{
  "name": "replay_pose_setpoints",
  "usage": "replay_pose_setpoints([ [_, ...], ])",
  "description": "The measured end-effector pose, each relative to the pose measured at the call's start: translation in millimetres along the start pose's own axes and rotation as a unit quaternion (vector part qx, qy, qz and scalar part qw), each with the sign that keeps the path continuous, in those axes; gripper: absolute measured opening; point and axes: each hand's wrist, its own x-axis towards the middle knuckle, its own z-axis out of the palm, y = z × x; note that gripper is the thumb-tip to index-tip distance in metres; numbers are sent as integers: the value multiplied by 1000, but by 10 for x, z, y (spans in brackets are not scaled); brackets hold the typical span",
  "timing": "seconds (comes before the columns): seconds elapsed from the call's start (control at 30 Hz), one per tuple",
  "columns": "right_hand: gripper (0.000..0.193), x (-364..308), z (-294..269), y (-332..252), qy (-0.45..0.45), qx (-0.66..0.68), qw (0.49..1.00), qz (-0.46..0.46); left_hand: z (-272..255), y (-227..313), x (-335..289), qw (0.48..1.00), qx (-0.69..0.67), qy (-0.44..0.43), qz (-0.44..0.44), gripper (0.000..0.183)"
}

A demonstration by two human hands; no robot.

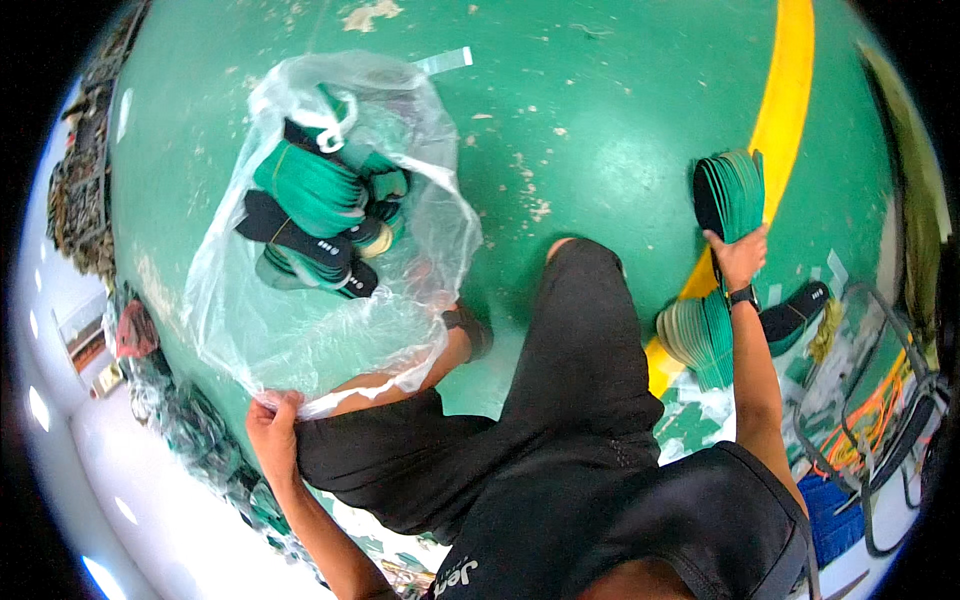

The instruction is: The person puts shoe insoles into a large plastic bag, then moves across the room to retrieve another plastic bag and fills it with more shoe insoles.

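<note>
My left hand (273, 432) pinches the rim of a large clear plastic bag (225, 325), which lies open on the floor at the left. Inside the bag are several stacks of green and black shoe insoles (312, 190), some tied with a thin band. Out to the right, my right hand (740, 255) is closed round the lower end of a stack of insoles (735, 188), green on the edges with a black face. Just below that hand, a second fanned stack of insoles (697, 335) rests on the floor. A black-faced insole stack (793, 318) lies beside my right wrist.
A yellow stripe (783, 100) crosses the green floor at the right. Near the right rim stand a bent metal frame (850, 430), orange cords (880, 425) and a blue item (835, 515). Bagged goods (205, 425) line the left side. My legs are between the bag and the loose stacks.
</note>
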Motion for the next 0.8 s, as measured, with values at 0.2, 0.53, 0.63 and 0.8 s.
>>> replay_pose_setpoints([
  [0.2, 83, 224, -392, -754, -114, 454, 883, -16, 2, -22, -436, 991, -122, 1, 50, 13],
  [0.53, 106, -1610, -1705, -3541, -399, 402, 641, -517, -20, -73, -541, 976, -199, -62, 61, 20],
  [0.63, 93, -2280, -1585, -4287, -499, 368, 589, -519, -43, -99, -594, 966, -237, -84, 59, 29],
  [0.8, 84, -2765, -1818, -5050, -271, 451, 667, -527, 30, 88, -518, 974, -204, -20, 97, 41],
])
